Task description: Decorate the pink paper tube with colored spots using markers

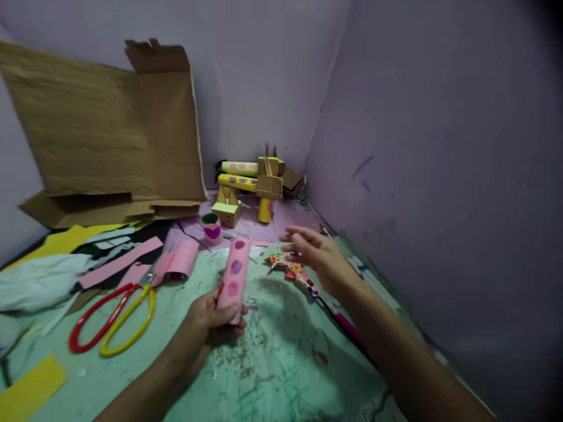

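My left hand (209,321) is wrapped round the lower end of a pink tube (236,275) with purple and pink spots, held tilted above the green tabletop (259,375). To its right, my right hand (320,255) hovers with fingers apart and nothing in them. Just below and left of that hand lies a glue gun (295,272) covered in colourful patterns, its cable running toward the front right. Scissors (127,316) with one red and one yellow handle lie left of my left hand. Behind the tube stands a small pink cup (212,230) with a purple heart.
A large cardboard piece (101,129) leans at the back left. Yellow tube-and-box figures (250,181) stand near the back corner. Pink strips (123,261), a pink roll (182,258), white cloth (39,281) and yellow paper (33,390) lie on the left. A wall rises at right.
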### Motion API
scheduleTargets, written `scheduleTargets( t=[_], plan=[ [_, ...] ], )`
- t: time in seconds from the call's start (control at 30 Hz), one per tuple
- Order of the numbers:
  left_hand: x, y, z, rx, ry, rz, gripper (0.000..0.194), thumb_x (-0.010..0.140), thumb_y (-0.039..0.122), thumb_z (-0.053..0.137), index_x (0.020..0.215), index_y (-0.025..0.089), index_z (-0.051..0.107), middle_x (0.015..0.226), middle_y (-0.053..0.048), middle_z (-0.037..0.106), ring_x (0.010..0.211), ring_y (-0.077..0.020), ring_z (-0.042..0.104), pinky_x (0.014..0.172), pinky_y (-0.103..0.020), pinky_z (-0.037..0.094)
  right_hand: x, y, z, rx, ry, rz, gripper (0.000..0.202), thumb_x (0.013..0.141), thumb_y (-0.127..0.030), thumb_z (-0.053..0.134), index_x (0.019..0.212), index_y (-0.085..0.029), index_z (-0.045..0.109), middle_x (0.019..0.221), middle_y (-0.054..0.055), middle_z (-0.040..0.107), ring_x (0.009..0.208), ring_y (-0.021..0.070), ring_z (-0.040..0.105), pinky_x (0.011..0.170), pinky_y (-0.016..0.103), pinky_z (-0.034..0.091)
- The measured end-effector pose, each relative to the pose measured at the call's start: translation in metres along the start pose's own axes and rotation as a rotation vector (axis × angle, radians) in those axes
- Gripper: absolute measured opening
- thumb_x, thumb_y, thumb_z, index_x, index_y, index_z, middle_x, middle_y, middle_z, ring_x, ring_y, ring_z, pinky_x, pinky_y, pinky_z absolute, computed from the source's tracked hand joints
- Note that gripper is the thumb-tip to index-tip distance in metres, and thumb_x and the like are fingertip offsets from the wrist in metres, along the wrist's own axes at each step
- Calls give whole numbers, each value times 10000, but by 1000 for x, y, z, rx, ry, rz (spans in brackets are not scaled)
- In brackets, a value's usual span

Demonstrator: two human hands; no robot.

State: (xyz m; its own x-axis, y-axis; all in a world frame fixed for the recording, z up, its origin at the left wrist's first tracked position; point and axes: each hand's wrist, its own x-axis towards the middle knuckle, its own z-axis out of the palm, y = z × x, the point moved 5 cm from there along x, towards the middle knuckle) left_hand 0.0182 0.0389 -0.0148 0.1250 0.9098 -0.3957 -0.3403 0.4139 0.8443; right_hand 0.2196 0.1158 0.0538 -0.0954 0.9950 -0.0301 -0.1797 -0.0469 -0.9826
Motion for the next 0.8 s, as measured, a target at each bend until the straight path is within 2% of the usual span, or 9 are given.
scheduleTargets(
  t=[0.1,0.17,0.23,0.37,0.5,0.67,0.8],
  plan=[
    [2,1,-1,32,26,0,322,562,267,837,769,100,656,687,-47,673,557,-133,606,517,-230,549,-33,-27,-66,-324,268,-124,258,630,-378,774,809,-202,709,743,14,689,669,152,604,650,292,481],
    [2,1,0,48,34,12,324,561,264,838,775,101,657,688,-45,673,557,-135,606,514,-229,549,-58,-32,-97,-538,345,-101,222,645,-395,734,752,-203,706,683,12,678,624,154,591,614,289,464],
    [2,0,2,69,39,15,324,567,270,834,779,104,654,699,-46,675,556,-137,607,509,-231,548,-82,-27,-116,-725,371,-68,221,667,-423,691,707,-206,700,638,19,671,589,169,588,573,294,449],
    [1,0,4,123,54,6,312,556,251,836,749,107,638,696,-38,671,540,-129,599,507,-232,549,-117,-4,-127,-971,337,-22,210,706,-427,635,718,-234,717,711,44,728,677,241,659,637,351,486],
    [1,1,4,140,55,5,321,560,252,833,760,101,633,703,-42,668,560,-133,604,519,-238,553,-138,11,-139,-1061,386,30,243,750,-452,588,757,-249,722,765,58,748,716,273,678,669,386,504],
    [-2,3,8,151,30,21,327,548,222,833,768,104,622,698,-44,662,557,-131,594,510,-241,540,-147,20,-154,-1092,438,122,323,723,-535,573,773,-262,737,786,61,765,728,299,698,660,401,524],
    [-2,2,8,133,60,18,368,515,207,846,787,93,626,767,-85,688,576,-139,612,517,-248,539,-143,28,-155,-1100,435,113,369,686,-589,568,754,-271,743,750,54,766,687,303,701,622,399,532]
  ],
)
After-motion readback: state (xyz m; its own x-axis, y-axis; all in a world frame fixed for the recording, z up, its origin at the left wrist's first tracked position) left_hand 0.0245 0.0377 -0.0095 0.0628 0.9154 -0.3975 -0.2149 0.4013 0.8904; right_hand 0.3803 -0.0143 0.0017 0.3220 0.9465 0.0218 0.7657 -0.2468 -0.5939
